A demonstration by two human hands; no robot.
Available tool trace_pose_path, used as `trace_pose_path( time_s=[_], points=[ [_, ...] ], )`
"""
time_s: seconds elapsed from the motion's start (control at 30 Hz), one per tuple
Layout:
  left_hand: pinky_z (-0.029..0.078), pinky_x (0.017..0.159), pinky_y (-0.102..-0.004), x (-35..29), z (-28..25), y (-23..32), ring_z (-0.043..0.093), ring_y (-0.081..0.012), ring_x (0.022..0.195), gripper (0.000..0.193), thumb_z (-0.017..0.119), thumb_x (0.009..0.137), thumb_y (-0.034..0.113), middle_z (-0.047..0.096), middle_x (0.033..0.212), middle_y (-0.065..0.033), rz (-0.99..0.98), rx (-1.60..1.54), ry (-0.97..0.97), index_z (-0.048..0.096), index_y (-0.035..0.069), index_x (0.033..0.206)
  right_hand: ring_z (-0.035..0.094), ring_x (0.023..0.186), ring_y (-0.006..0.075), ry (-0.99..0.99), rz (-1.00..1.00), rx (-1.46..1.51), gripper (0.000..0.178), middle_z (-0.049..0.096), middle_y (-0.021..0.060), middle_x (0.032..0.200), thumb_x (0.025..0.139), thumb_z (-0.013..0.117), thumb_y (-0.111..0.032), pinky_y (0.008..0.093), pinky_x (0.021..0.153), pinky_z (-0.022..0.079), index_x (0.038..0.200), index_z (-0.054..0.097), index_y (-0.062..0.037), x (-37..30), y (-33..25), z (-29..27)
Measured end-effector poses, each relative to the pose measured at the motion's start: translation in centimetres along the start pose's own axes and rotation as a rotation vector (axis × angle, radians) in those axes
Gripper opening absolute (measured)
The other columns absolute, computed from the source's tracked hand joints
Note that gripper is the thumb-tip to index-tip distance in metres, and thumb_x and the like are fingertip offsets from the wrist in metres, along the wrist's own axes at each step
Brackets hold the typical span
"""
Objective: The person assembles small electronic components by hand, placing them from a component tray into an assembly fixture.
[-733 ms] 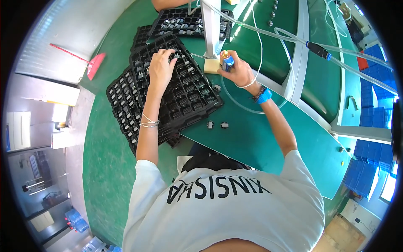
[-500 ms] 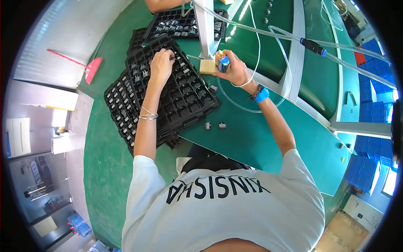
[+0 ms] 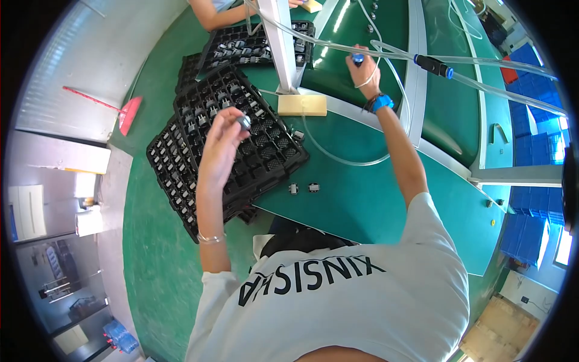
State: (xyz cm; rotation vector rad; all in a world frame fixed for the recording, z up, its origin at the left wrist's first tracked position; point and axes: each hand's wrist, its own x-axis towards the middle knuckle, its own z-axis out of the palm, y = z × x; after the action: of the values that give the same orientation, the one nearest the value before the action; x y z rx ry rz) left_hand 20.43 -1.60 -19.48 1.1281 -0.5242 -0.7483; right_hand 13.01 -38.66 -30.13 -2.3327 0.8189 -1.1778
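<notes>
My left hand (image 3: 221, 148) is raised over a black compartment tray (image 3: 274, 172), its fingers closed on a small dark part (image 3: 244, 122) with a shiny pale face. Small parts with pale prongs fill some of the tray's pockets; others hold nothing. Farther off to the right, my right hand (image 3: 365, 73) is over the green belt, gripping a small blue object (image 3: 358, 59). Fingers partly cover this object, so its kind cannot be made out. Two small metal-and-black parts, a left one (image 3: 293, 189) and a right one (image 3: 313, 187), lie on the green tabletop (image 3: 362, 205).
A yellow block (image 3: 301, 105) sits by a white post (image 3: 281, 54). Clear hoses (image 3: 482, 90) with a black-and-blue connector (image 3: 433, 66) cross above the belt. Another person's arm (image 3: 208, 13) reaches in beside a far tray (image 3: 241, 51). Another filled tray (image 3: 172, 163) lies below.
My left hand has lifted from the tray toward me with the dark part. My right hand has moved away and right from the yellow block, over the belt. The other person's arm shows more.
</notes>
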Motion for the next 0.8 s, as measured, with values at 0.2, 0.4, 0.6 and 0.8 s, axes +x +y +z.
trace_pose_path(
  time_s=[0.2, 0.4, 0.6, 0.8],
  points=[
    [0.043, 0.082, -0.0243, -4.3, 3.3, -0.5, 0.054, -0.0106, 0.091, 0.023, 0.056, 0.082, 0.004, 0.057, 0.096, -0.0036, 0.053, 0.030, 0.045, 0.051, 0.002, 0.105, 0.060, 0.083, 0.0331, -0.051, 0.091, -0.121, 0.031, 0.062, 0.0137, 0.094, 0.079, 0.057, -0.031, 0.0391, 0.069, 0.049, 0.101, 0.055, -0.0086, 1.5, 1.7, -0.3],
    [0.043, 0.084, -0.0257, -5.0, 4.9, -1.2, 0.055, -0.0140, 0.089, 0.028, 0.062, 0.072, -0.008, 0.054, 0.100, -0.0067, 0.190, -0.017, 0.093, 0.054, -0.001, 0.098, 0.059, 0.077, 0.0292, 0.257, -0.244, -0.094, 0.025, 0.061, 0.0150, 0.087, 0.079, 0.058, -0.025, 0.0346, 0.065, 0.047, 0.097, 0.056, -0.0087, -0.9, -4.6, -2.5],
    [0.043, 0.082, -0.0248, -4.6, 5.4, -1.8, 0.055, -0.0136, 0.086, 0.027, 0.061, 0.069, -0.014, 0.052, 0.092, -0.0039, 0.259, -0.005, -0.009, 0.055, -0.002, 0.093, 0.052, 0.070, 0.0112, -0.968, 0.732, 1.648, 0.023, 0.050, 0.0013, 0.078, 0.084, 0.050, -0.031, 0.0232, 0.068, 0.044, 0.089, 0.046, -0.0093, -7.0, -17.5, -7.4],
    [0.045, 0.082, -0.0254, -4.2, 6.1, -1.9, 0.056, -0.0142, 0.087, 0.027, 0.061, 0.070, -0.013, 0.052, 0.094, -0.0046, 0.251, 0.043, -0.011, 0.056, -0.002, 0.094, 0.057, 0.081, 0.0121, -1.006, 0.844, 1.389, 0.034, 0.057, 0.0041, 0.092, 0.083, 0.049, -0.031, 0.0237, 0.074, 0.046, 0.105, 0.050, -0.0047, -9.3, -19.9, -9.8]
  ],
)
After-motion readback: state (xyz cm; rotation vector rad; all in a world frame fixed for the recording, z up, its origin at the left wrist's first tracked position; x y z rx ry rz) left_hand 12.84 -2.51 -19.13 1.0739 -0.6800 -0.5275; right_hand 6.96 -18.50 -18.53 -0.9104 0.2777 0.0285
